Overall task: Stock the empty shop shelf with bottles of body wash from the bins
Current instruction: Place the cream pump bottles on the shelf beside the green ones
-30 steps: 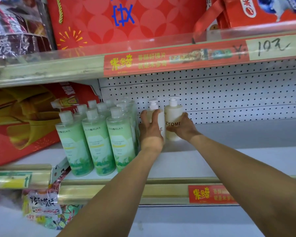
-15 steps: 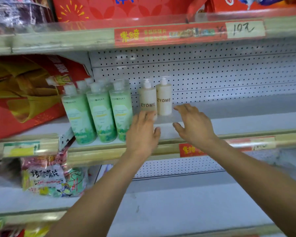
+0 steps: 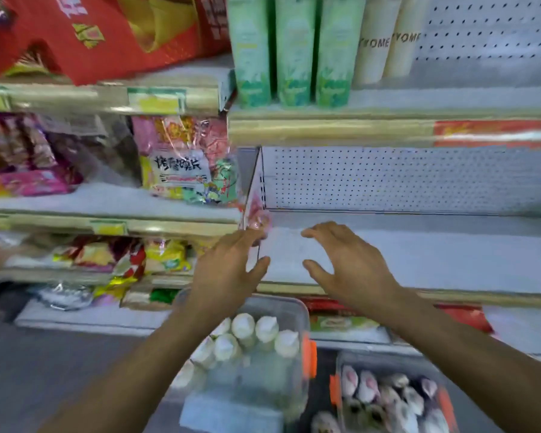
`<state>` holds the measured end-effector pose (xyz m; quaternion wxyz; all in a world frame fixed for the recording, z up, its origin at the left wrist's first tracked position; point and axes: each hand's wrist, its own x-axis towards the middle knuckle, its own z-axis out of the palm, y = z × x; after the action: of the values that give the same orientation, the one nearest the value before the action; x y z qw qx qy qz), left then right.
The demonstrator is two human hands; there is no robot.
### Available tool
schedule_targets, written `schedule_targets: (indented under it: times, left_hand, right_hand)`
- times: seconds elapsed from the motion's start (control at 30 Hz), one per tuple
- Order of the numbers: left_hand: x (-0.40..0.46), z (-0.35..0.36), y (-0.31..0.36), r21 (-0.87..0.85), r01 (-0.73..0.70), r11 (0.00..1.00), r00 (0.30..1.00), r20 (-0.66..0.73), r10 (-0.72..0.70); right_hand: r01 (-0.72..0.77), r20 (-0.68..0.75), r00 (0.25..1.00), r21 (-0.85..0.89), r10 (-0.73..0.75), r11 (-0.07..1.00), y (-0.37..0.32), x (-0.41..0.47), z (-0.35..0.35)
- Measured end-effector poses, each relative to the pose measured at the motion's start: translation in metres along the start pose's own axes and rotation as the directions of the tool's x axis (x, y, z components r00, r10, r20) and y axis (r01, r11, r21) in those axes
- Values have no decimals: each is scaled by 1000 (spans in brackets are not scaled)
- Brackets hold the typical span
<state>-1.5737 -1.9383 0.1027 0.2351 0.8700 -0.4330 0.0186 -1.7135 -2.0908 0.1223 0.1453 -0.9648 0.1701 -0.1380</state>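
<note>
Shop shelf [image 3: 419,264] bare | our left hand [image 3: 228,273] and right hand [image 3: 350,267] spread, holding nothing | near bins [image 3: 297,310] hold bottles [image 3: 244,326]

Bright even light, heavy motion blur, wide-angle edge distortion.

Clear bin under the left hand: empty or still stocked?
Still stocked. The clear bin holds several white pump-top bottles clustered at its far end.
</note>
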Motion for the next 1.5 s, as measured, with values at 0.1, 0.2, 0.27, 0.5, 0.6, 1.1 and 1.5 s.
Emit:
schedule_targets:
  times: [0.1,0.2,0.27,0.5,0.6,1.1,1.5]
  left_hand:
    - [-43,29,-48,-112,185,976,980,94,-175]
    - [-90,66,-91,-189,387,902,913,213,-347]
    - [-118,94,-116,-207,520,829,840,299,-452]
    - [-139,199,-178,-182,680,710,710,405,-576]
    - [-123,235,-199,-119,633,765,734,409,-543]
    - [-102,291,-234,318,209,925,793,498,-351]
    - [-117,271,-226,100,332,938,805,489,-337]
  right_hand:
    - [-22,209,978,71,7,997,-17,-14,60]
    - [-75,418,908,76,37,994,-19,-29,120]
    - [-115,531,846,76,57,990,-16,-35,159]
    - [-133,628,758,-114,175,985,16,-7,286]
    - [-109,627,745,-222,228,969,29,13,327]
    - [29,628,768,-226,123,974,62,18,405]
    - [-72,595,797,-73,102,995,58,15,355]
